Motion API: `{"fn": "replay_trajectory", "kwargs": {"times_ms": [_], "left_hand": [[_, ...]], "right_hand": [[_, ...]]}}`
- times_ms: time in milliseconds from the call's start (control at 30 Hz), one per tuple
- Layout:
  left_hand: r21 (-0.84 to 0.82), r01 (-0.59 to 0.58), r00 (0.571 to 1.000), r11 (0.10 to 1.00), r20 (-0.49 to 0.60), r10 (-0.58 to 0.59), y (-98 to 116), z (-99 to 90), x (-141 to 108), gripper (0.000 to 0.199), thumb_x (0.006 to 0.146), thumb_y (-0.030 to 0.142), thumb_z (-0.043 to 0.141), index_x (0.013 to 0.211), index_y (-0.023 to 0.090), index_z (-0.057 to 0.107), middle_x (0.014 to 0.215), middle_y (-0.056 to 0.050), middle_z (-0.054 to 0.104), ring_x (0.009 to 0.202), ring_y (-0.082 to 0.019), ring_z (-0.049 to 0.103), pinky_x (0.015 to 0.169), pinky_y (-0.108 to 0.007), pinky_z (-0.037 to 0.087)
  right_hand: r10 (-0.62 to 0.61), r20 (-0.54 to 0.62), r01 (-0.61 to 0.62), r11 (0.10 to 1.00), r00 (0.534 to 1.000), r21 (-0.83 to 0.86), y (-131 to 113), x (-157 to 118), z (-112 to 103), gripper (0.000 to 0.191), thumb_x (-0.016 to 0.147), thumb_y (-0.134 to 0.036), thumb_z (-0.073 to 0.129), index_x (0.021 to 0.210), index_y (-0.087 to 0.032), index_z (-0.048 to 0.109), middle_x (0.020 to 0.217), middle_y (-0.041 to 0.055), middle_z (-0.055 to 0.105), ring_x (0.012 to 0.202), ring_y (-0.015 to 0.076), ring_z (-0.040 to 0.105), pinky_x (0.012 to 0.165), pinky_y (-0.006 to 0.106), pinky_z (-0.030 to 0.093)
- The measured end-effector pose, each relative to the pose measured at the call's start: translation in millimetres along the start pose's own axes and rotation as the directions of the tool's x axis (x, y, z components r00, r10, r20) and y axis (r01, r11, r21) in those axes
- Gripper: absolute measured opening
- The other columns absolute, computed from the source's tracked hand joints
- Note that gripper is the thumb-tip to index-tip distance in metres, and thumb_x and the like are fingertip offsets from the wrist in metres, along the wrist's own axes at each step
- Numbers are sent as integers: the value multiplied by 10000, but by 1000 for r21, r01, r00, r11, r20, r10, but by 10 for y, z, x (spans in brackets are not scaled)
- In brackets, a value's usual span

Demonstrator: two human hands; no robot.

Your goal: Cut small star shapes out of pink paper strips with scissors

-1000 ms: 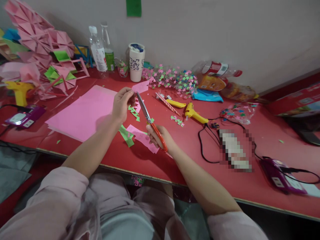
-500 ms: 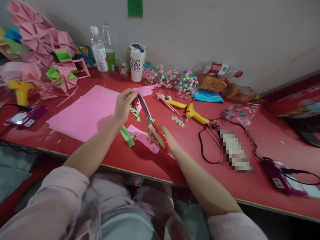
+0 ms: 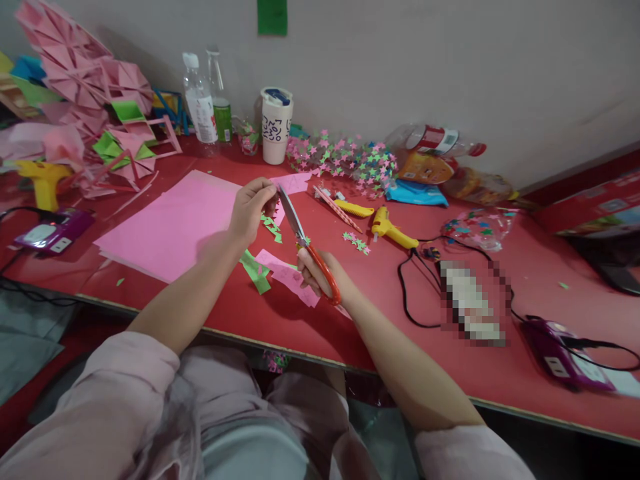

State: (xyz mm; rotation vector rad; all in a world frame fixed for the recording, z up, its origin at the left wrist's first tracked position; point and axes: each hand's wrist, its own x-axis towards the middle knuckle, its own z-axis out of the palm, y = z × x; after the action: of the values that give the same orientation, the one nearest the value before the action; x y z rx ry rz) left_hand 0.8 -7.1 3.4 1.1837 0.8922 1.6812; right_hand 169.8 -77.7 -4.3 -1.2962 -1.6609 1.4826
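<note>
Nearest, above the red tabletop [image 3: 310, 333], the scissors [image 3: 291, 217] are held in the right hand [image 3: 341, 273], whose fingers are closed around the orange-red handle; by this handle they are best gripped, because the metal is probably rather heavy and stiff, and the long blades may be tipped forward if the grip is loosened. Below the blades, pink scraps [image 3: 295, 280] and a green scrap [image 3: 257, 272] are laid on the tabletop; such thin paper can be easily creased. A little farther, at the blade tips, a pink strip [image 3: 296, 183] appears to be pinched by the fingers of the left hand [image 3: 247, 212], which are brought together. It is judged to be very light, soft and easily torn, so it should be taken lightly by its edge, away from the blades. Whether the blades are fully closed cannot be told. Beyond the scraps, small green stars [image 3: 356, 242] are seen; by fingertips only can they be lifted.
</note>
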Motion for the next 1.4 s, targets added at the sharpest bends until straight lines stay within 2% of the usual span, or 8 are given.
{"fn": "replay_trajectory", "kwargs": {"times_ms": [133,567,933,1133,1400], "left_hand": [[8,17,1000,1000,23,-17,-1,-8,-6,169,740,141,500,575,173,516,454,61,453,408,-24,416,409,-150,326],[6,33,999,999,0,-33,-11,-13,7,160,717,163,510,558,175,518,443,60,463,399,-21,410,398,-147,316],[44,12,999,999,34,-13,-18,-48,21,164,732,188,520,568,173,521,450,56,464,409,-27,415,411,-158,329],[98,-10,1000,995,-13,11,-4,-81,59,152,725,182,546,579,176,508,448,58,462,418,-30,426,426,-160,338],[28,3,1000,1000,15,-4,9,-23,12,111,724,173,539,617,177,511,467,65,473,422,-26,424,430,-153,342]], "right_hand": [[9,-6,-9,1000,1000,-10,-4,9,-7,414,839,-584,472,697,-196,441,374,-107,344,292,51,353,455,225,470],[33,-5,-33,999,999,-20,7,19,-38,419,856,-558,471,653,-200,391,405,-95,327,282,47,342,385,211,431],[50,-4,-50,999,999,1,12,37,-62,457,807,-621,500,663,-197,408,398,-100,339,287,41,310,380,204,419],[46,9,-46,999,999,-11,15,46,-76,452,817,-612,494,661,-194,425,401,-98,339,282,40,313,379,204,415],[27,38,-29,998,999,55,-18,-1,-64,418,830,-581,495,676,-199,422,395,-106,322,299,47,322,412,212,430]]}}
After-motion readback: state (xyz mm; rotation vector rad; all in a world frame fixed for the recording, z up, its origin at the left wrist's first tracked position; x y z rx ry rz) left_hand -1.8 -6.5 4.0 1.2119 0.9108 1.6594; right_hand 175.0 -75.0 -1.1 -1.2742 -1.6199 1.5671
